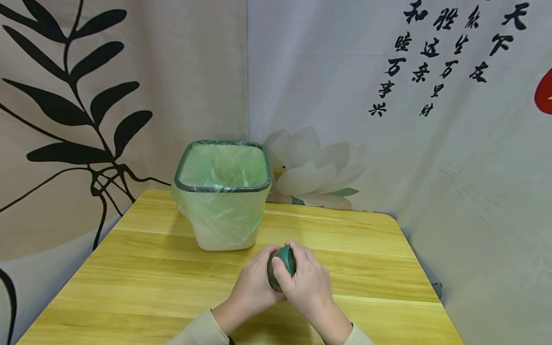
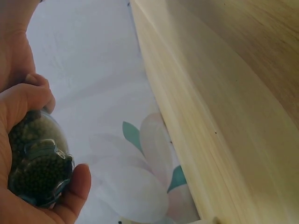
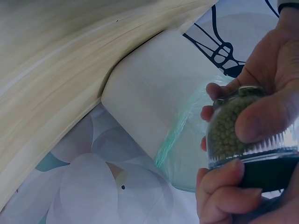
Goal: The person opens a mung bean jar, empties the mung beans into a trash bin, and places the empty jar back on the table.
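A clear jar (image 3: 229,126) filled with small green beans is held tilted between both hands over the table, in the middle of the head view. Its dark green lid (image 1: 286,258) points toward the right hand. My left hand (image 1: 252,285) grips the jar's glass body, the thumb lying along the glass in the right wrist view. Curled around the lid are the fingers of my right hand (image 1: 309,282). Through the glass base, the beans (image 2: 39,179) show in the left wrist view. Palms and fingers hide much of the jar.
A pale waste bin (image 1: 224,215) lined with a thin green plastic bag stands beyond the hands, left of centre, near the table's back edge. The wooden table (image 1: 366,258) extends on both sides. Printed cloth hangings (image 1: 327,86) close off the back and sides.
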Demonstrator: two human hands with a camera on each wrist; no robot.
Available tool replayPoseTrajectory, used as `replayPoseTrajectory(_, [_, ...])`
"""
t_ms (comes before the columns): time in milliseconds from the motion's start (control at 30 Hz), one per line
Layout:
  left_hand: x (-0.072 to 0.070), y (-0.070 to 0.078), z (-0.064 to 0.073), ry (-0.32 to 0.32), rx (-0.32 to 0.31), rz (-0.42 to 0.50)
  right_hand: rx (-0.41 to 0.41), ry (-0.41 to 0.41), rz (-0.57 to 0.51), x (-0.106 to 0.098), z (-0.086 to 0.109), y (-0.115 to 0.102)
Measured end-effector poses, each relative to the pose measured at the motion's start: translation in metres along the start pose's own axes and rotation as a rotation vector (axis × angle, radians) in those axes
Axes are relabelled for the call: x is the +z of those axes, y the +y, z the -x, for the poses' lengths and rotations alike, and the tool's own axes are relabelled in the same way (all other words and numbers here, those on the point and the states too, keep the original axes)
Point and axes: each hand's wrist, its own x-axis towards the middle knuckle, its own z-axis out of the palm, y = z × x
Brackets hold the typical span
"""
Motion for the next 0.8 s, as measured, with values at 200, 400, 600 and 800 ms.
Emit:
replayPoseTrajectory(200, [0.002, -0.002, 0.001, 0.025, 0.011, -0.019, 0.018, -0.025, 0.009, 0.000, 0.002, 0.001])
replayPoseTrajectory(400, [0.006, -0.005, 0.003, 0.085, 0.013, -0.035, 0.054, -0.122, -0.016, -0.004, 0.001, 0.002])
replayPoseTrajectory(600, [0.011, -0.012, 0.002, 0.265, 0.182, -0.181, 0.096, -0.147, -0.052, -0.012, -0.006, 0.004])
replayPoseTrajectory(800, [0.012, -0.013, -0.001, 0.398, 0.312, -0.309, 0.148, -0.155, -0.095, -0.015, -0.010, 0.005])
